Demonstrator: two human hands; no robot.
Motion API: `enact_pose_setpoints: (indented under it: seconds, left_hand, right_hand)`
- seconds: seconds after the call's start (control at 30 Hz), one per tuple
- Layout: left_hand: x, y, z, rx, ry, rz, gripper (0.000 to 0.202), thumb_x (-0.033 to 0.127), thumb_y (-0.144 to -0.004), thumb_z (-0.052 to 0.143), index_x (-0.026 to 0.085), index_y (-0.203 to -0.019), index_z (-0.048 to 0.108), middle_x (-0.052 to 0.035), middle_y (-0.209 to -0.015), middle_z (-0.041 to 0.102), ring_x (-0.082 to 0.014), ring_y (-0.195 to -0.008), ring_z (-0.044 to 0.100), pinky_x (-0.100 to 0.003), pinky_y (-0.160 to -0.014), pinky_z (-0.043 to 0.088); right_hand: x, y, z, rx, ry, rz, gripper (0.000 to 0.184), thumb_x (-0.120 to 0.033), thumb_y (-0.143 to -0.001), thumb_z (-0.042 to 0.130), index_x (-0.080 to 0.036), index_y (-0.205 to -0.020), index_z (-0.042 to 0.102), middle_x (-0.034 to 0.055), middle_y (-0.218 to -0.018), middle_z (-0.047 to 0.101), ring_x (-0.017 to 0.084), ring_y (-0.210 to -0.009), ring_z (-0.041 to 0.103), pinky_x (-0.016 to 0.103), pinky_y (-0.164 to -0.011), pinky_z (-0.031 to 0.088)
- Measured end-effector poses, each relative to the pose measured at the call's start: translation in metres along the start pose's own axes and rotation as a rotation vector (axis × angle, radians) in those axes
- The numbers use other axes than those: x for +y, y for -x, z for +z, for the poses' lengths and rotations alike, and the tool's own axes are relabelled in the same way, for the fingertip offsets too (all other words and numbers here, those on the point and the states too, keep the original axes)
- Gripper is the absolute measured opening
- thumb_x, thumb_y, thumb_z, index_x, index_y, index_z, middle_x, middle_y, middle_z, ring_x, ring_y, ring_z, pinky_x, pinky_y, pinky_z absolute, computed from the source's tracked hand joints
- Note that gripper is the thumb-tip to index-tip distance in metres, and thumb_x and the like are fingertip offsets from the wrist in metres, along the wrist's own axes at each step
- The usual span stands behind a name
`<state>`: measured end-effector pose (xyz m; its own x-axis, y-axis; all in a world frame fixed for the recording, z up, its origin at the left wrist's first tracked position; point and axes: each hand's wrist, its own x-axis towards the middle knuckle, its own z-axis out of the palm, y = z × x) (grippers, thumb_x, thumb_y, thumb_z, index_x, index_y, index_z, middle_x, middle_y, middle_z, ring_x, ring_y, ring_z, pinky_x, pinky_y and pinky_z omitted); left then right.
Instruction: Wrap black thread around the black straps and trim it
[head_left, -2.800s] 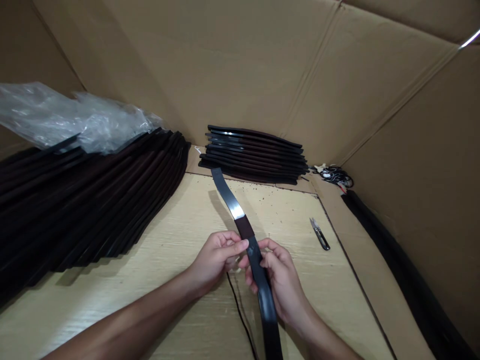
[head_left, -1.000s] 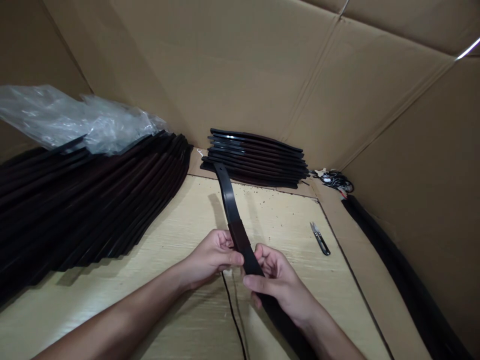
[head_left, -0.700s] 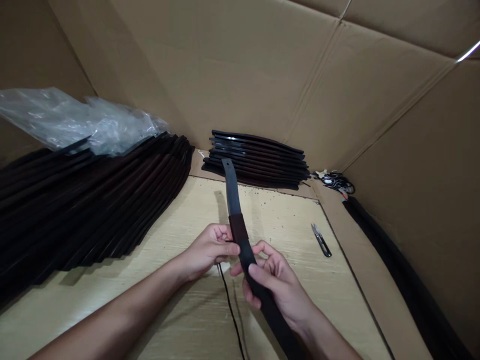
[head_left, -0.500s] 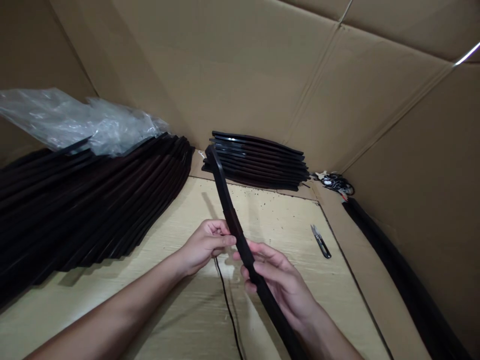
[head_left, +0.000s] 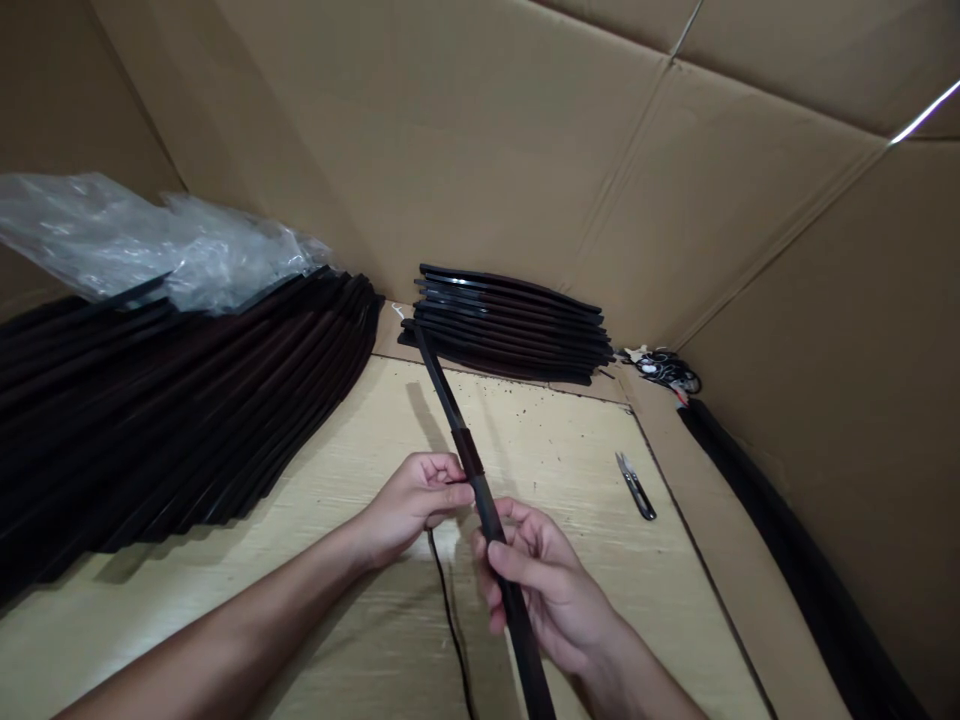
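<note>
A long, narrow black strip (head_left: 490, 518), with a dark brown band partway along it, slants across the middle of the view. My right hand (head_left: 551, 575) is closed round it, thumb on top and fingers curled beneath. From my left hand (head_left: 420, 497), whose thumb and fingers pinch together against the strip's left side, a thin black cord (head_left: 448, 590) hangs down toward the bottom edge. The cord's upper end is hidden by the fingers.
Many dark strips (head_left: 225, 410) lie fanned out at left beneath a clear plastic bag (head_left: 217, 255). Another stack (head_left: 517, 325) sits at the back. Thread snips (head_left: 636, 487) lie on the right of the pale tabletop (head_left: 360, 640). Tangled cords (head_left: 667, 370) and a black bundle (head_left: 780, 530) border the cardboard wall.
The strip has rolled and its far end has dropped, now pointing lower at the back stack. My right hand has turned with it; my left still pinches at its side, slightly lower.
</note>
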<state>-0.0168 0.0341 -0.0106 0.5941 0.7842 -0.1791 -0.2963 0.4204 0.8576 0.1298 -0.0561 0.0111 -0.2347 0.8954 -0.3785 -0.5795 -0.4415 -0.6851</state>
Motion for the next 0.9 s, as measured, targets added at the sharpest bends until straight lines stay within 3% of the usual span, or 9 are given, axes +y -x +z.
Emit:
enact_pose_setpoints:
  seconds: [0.13,0.23,0.33,0.47,0.6,0.73,0.8,0.9]
  left_hand:
    - [-0.001,0.000,0.002,0.031,0.016,-0.011,0.032,0.030,-0.055,0.086,0.012,-0.062,0.059,0.0056,-0.052,0.049,-0.0014,-0.041,0.025,-0.018,-0.040,0.013]
    - [-0.001,0.000,0.002,0.069,0.031,-0.009,0.034,0.028,-0.054,0.086,0.013,-0.061,0.056,0.0064,-0.051,0.047,-0.0011,-0.041,0.023,-0.019,-0.040,0.011]
    - [-0.001,0.000,0.002,0.104,0.053,0.005,0.036,0.031,-0.056,0.086,0.015,-0.061,0.054,0.0093,-0.045,0.040,-0.0011,-0.039,0.018,-0.019,-0.039,0.009]
    - [-0.003,-0.001,0.001,0.128,0.050,0.033,0.035,0.034,-0.061,0.083,0.015,-0.062,0.055,0.0106,-0.042,0.034,-0.0015,-0.039,0.016,-0.019,-0.039,0.008]
    - [-0.004,-0.001,0.001,0.110,0.042,0.021,0.038,0.039,-0.059,0.084,0.014,-0.062,0.056,0.0101,-0.042,0.035,-0.0018,-0.039,0.016,-0.020,-0.039,0.007]
    - [-0.005,-0.001,0.001,0.067,0.054,-0.020,0.046,0.041,-0.045,0.090,0.012,-0.062,0.059,0.0071,-0.047,0.042,-0.0022,-0.043,0.022,-0.020,-0.041,0.010]
    - [-0.005,0.000,0.001,0.047,0.058,-0.038,0.046,0.042,-0.044,0.090,0.011,-0.061,0.060,0.0071,-0.047,0.041,-0.0025,-0.043,0.023,-0.020,-0.042,0.010]
    - [-0.004,0.001,0.001,0.038,0.056,-0.061,0.042,0.039,-0.048,0.089,0.012,-0.060,0.058,0.0058,-0.049,0.044,-0.0034,-0.044,0.028,-0.020,-0.042,0.013]
  right_hand:
    - [0.001,0.001,0.002,0.013,0.040,-0.047,0.045,-0.025,-0.068,0.083,-0.020,-0.092,0.045,0.0008,-0.071,0.071,0.005,-0.038,0.050,0.013,-0.033,0.038]
    - [-0.001,0.000,0.005,0.071,0.005,-0.108,0.038,-0.028,-0.072,0.080,-0.020,-0.088,0.046,0.0025,-0.068,0.070,0.004,-0.041,0.047,0.011,-0.034,0.032]
    - [-0.005,-0.001,0.006,0.094,-0.110,-0.113,0.032,-0.033,-0.075,0.075,-0.016,-0.094,0.056,0.0076,-0.074,0.071,0.009,-0.054,0.056,0.015,-0.043,0.038]
    - [-0.007,0.002,0.006,0.118,-0.149,-0.117,0.043,-0.022,-0.068,0.080,-0.014,-0.107,0.064,0.0116,-0.087,0.073,0.011,-0.067,0.060,0.019,-0.056,0.045]
    - [-0.004,0.003,0.005,0.124,-0.072,-0.113,0.053,-0.019,-0.063,0.085,-0.017,-0.113,0.066,0.0068,-0.087,0.072,0.009,-0.065,0.058,0.016,-0.051,0.046]
    - [0.002,0.001,0.005,0.067,0.001,-0.042,0.042,-0.018,-0.056,0.089,-0.015,-0.093,0.069,-0.0028,-0.069,0.063,0.004,-0.050,0.050,0.014,-0.043,0.047]
    - [0.004,0.001,0.005,0.039,0.033,-0.027,0.036,-0.021,-0.058,0.088,-0.015,-0.084,0.064,-0.0051,-0.062,0.059,0.005,-0.048,0.051,0.015,-0.041,0.048]
    - [0.005,0.002,0.006,-0.001,0.082,-0.029,0.041,-0.025,-0.062,0.086,-0.018,-0.081,0.051,-0.0017,-0.070,0.067,0.008,-0.047,0.057,0.015,-0.037,0.044]
